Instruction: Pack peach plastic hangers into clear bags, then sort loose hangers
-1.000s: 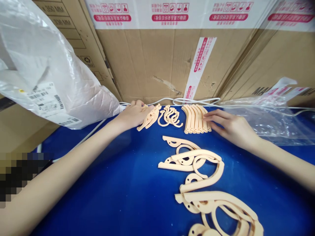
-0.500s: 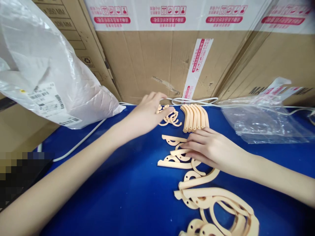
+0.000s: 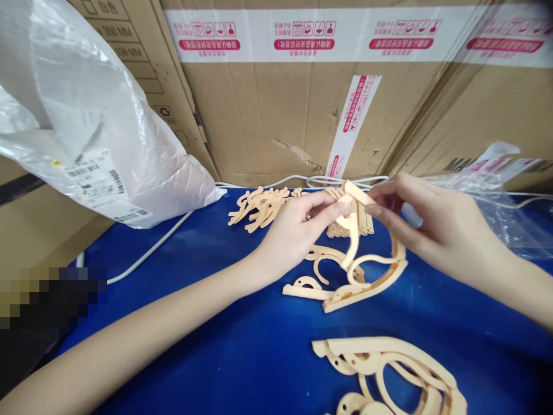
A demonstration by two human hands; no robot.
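Both hands hold one cream plastic frame of joined hooks (image 3: pixel 367 271), lifted above the blue table (image 3: pixel 224 323). My left hand (image 3: pixel 298 230) pinches its top end from the left. My right hand (image 3: pixel 432 225) pinches the same top from the right, fingers closed on it. Under it another cream hook frame (image 3: pixel 311 285) lies flat. At the back lie a heap of separated hooks (image 3: pixel 259 206) and a row of stacked strips (image 3: pixel 358 222), partly hidden by the hands.
More cream hook frames (image 3: pixel 389 369) lie at the near right. A white plastic bag (image 3: pixel 86 127) with labels sits at the left, a clear bag (image 3: pixel 510 219) at the right. Taped cardboard boxes (image 3: pixel 280 104) wall the back. A white cable (image 3: pixel 147 256) runs along the table.
My right hand picked a hook frame off the table pile and raised it. My left hand left the small hooks at the back and came to grip the frame's top.
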